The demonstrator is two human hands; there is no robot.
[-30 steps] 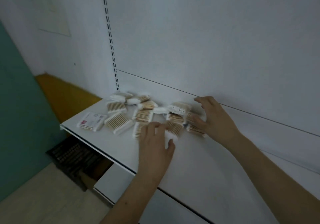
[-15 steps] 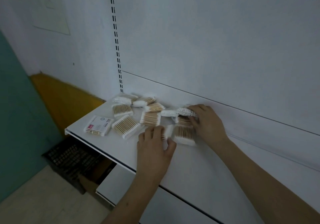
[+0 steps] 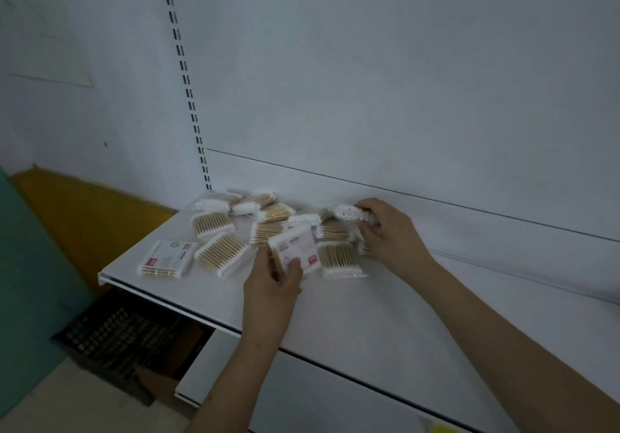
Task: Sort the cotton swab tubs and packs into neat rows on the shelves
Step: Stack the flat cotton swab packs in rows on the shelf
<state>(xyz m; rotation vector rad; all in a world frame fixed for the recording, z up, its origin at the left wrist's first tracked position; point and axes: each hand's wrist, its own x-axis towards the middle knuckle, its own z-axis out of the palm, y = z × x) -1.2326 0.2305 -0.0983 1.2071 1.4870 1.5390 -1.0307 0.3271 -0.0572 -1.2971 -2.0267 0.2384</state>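
Several flat packs of wooden cotton swabs lie in a loose heap at the left end of a white shelf. My left hand grips one pack tilted up on its edge, label side showing. My right hand is closed on a pack held on edge near the back panel. A label-up pack lies apart near the shelf's left front corner. Another pack lies beside it, and one more pack lies between my hands.
The white back panel rises behind the shelf, with a slotted upright at its left. A lower white shelf juts out below. A black crate sits on the floor at lower left, beside a green panel and a yellow-painted wall base.
My left hand has lifted one pack off the shelf and turned it up on edge. My right hand has raised its pack slightly near the back panel. The camera has shifted a little.
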